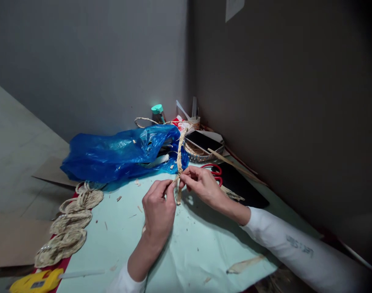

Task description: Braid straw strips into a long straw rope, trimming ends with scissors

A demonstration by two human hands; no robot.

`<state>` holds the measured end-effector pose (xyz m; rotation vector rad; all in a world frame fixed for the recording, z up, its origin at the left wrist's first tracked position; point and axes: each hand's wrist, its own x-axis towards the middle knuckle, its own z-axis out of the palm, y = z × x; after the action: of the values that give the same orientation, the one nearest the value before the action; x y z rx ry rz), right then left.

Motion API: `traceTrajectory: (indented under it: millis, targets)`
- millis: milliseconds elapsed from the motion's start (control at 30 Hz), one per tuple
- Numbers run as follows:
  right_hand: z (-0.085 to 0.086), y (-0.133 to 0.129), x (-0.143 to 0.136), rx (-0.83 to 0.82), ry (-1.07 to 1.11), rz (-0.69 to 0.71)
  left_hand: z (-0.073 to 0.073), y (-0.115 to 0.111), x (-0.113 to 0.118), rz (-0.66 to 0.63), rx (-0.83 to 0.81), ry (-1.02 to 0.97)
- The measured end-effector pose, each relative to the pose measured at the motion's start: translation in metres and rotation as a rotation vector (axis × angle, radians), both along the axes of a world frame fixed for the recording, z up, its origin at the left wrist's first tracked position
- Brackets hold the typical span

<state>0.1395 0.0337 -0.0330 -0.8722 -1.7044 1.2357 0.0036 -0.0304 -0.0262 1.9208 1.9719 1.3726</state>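
Observation:
A pale braided cord of dry plant fibre (180, 152) runs from the far side of the table down to my fingers. My left hand (159, 205) pinches a strand at the cord's near end, thumb and forefinger together. Close beside it, my right hand (203, 185) also has its fingertips closed on the braid. A loose end of fibre hangs just below the fingertips. Behind my right hand lie scissors with red handles (218, 173), partly covered by it.
A blue plastic bag (112, 152) lies at the back left. A phone (203, 141) rests on a round container (198, 156) near the wall. Several coiled woven pieces (70, 221) line the left edge, with a yellow glue gun (36, 281) in front. Fibre scraps dot the pale green sheet (112, 244).

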Motion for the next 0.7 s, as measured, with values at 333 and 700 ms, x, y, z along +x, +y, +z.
traceTrajectory:
  millis: [333,700]
  targets:
    - [-0.002,0.000,-0.002,0.046,0.004,-0.106,-0.018,-0.009,0.012,0.053,0.212,0.702]
    - [-0.005,0.007,-0.007,-0.309,0.304,-0.081,-0.032,-0.008,0.026,-0.127,0.190,0.616]
